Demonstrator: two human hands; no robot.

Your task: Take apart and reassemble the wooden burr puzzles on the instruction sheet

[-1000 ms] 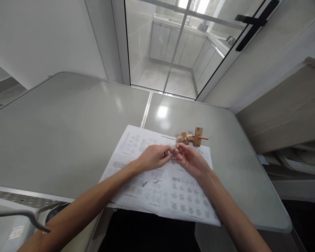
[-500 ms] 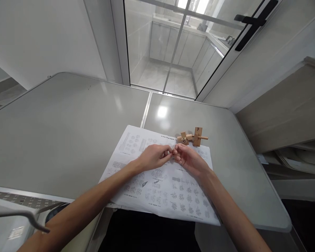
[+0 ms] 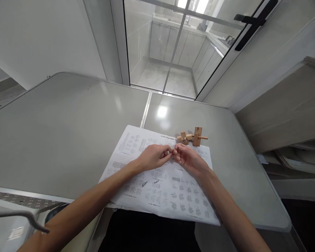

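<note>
My left hand (image 3: 153,156) and my right hand (image 3: 189,158) rest on a printed instruction sheet (image 3: 160,189), fingertips meeting in a pinch near the sheet's far edge. Both hands are curled closed; whatever sits between the fingertips is too small to make out. Just beyond my right hand lies a small wooden puzzle assembly (image 3: 192,137) of light blocks with a peg sticking out to the right, half on the sheet's far corner. Neither hand touches it.
The sheet lies on a grey folding table (image 3: 68,133) with a centre seam. A glass sliding door (image 3: 178,49) stands behind the table. A beige padded surface (image 3: 286,105) is at the right. A metal bracket (image 3: 18,210) shows at the lower left.
Hardly anything: my right hand's fingers have curled slightly tighter against my left fingertips. The wooden assembly has not moved.
</note>
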